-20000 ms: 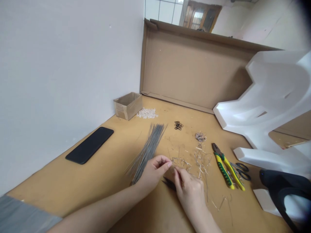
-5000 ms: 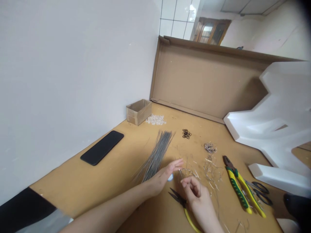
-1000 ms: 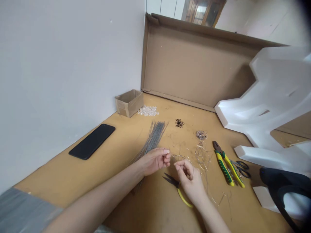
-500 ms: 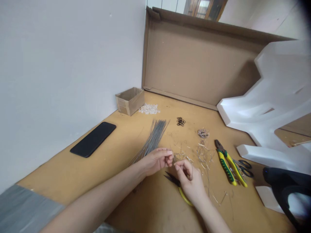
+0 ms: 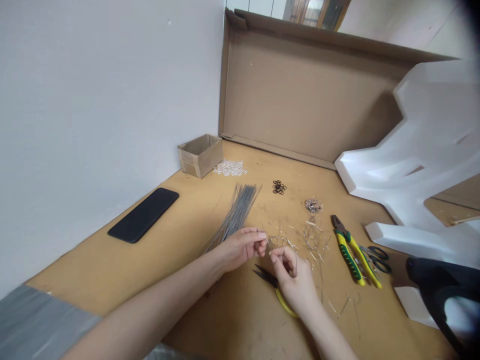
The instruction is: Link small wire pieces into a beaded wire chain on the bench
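Observation:
My left hand (image 5: 245, 247) is closed, thumb and forefinger pinched on a thin wire. Close to its right, my right hand (image 5: 296, 277) pinches the same wire lower down; the fingers cover most of it. A bundle of straight grey wires (image 5: 240, 212) lies behind my left hand and forearm. Partly under my right hand are pliers with dark pointed jaws (image 5: 266, 275) and a yellow handle. Just beyond the fingertips lie bent wire pieces (image 5: 281, 243), and more tangled wire (image 5: 316, 239) is to the right.
Yellow-green pliers (image 5: 350, 255) and black-handled scissors (image 5: 378, 259) lie on the right, near white foam (image 5: 378, 175). Black rings (image 5: 278, 187), a wire coil (image 5: 314, 205), clear small pieces (image 5: 230, 168) and a small cardboard box (image 5: 202, 162) sit farther back. A phone (image 5: 144, 215) lies left.

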### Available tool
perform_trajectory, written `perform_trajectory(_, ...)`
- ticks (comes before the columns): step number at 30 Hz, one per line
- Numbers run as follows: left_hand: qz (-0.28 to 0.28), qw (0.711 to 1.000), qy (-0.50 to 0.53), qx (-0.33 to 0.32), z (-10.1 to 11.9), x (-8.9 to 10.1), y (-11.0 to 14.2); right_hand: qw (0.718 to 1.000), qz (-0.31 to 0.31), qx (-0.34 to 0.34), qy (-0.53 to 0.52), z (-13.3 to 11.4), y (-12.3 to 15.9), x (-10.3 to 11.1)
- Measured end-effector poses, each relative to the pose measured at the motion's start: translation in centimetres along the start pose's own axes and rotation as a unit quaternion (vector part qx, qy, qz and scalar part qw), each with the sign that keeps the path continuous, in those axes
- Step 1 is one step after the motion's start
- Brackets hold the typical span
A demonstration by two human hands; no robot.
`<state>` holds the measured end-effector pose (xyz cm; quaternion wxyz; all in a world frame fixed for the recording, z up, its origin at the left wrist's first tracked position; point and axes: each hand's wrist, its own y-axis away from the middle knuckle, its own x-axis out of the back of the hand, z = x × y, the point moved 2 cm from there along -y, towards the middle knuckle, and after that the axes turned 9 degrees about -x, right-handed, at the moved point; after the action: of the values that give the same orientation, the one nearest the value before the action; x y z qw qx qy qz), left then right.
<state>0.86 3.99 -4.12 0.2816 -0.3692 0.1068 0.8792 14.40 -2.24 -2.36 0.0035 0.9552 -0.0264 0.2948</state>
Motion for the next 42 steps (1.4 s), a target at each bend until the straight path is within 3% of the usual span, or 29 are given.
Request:
perform_trajectory(22,0.004,1.000,-0.020,-0.014,0.0,0.2,-0.1,1.000,0.000,-0.004,0.018,0.1,0.0,0.0)
perform_trajectory(28,0.031,0.995,-0.092,-0.023,0.4,0.4,-0.1,1.000,0.002,-0.004,0.023,0.0,0.1,0.1)
perform_trajectory(32,0.049,0.976,-0.203,-0.056,0.9,0.2,0.0,1.000,0.003,-0.012,0.012,0.3,0.0,0.0)
perform_trajectory(37,0.046,0.960,-0.259,-0.095,1.1,-0.6,0.3,0.993,-0.025,-0.056,-0.099,0.3,-0.2,-0.4)
perform_trajectory(42,0.024,0.956,-0.277,-0.094,0.7,-0.9,0.4,0.958,-0.093,-0.108,-0.248,-0.5,-0.4,-0.8)
